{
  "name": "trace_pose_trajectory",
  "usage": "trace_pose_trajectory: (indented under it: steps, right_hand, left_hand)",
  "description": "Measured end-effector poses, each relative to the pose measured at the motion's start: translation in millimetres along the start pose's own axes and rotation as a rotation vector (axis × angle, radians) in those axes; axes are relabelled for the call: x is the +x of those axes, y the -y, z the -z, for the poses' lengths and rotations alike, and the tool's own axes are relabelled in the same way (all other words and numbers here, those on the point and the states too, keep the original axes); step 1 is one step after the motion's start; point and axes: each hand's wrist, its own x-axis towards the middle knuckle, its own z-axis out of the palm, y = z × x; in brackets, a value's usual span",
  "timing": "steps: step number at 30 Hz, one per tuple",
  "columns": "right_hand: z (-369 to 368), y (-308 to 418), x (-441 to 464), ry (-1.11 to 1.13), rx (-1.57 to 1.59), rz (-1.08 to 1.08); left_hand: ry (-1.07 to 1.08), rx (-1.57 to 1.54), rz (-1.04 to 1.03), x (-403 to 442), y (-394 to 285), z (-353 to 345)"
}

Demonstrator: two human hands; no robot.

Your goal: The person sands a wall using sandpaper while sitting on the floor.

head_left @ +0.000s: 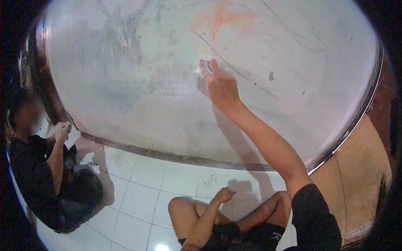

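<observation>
My right hand [222, 85] reaches up to a large whitish panel [167, 113], its fingers bent against the surface. A small white piece [202, 69], perhaps a cloth or pad, shows at the fingertips; its kind is unclear. Grey scuffs cover the panel's upper left, and an orange-red smear [222, 21] with thin dark lines lies above my hand. Low in the view, my left hand [225, 195] hangs over my crossed legs with its fingers curled. Whatever it may hold is hidden.
Another person [37, 167] in dark clothes sits at the left, hands together [63, 130] near the panel's corner. A dark strip [167, 155] borders the panel's bottom. White floor tiles [138, 192] lie below, with dark specks. A brown wooden board [347, 175] stands at the right.
</observation>
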Motion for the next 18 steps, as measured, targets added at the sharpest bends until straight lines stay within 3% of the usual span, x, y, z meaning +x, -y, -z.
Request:
trace_pose_trajectory:
  steps: [2, 6, 11, 13, 15, 16, 18]
  right_hand:
    - [-8.6, -5.4, -31.7, -0.059, -0.010, 0.030]
    - [4.1, -2.6, -49.8, -0.077, -0.017, 0.068]
    - [0.8, 6.5, 2.1, 0.046, -0.045, 0.027]
    - [-7.1, 7.8, -2.4, 0.116, 0.003, -0.021]
    - [-14.2, 16.3, -51.1, 0.244, 0.173, -0.124]
    - [-23.8, 21.8, -85.7, 0.419, 0.276, -0.208]
    - [6.7, 29.4, -144.2, 0.808, 0.400, -0.111]
  left_hand:
    - [-0.178, -0.015, -0.139, -7.1, 3.4, -6.9]
    - [0.050, -0.025, 0.037, -2.5, -11.2, 23.8]
    - [-0.021, -0.046, 0.008, -2.4, -15.5, 27.7]
    - [0.100, 0.018, 0.071, -5.7, -30.3, 34.3]
    - [0.141, -0.096, 0.042, -4.4, -30.5, 34.7]
    - [0.066, -0.046, 0.040, -2.4, -21.1, 29.2]
    - [-0.082, 0.048, 0.044, 2.7, -2.9, 20.7]
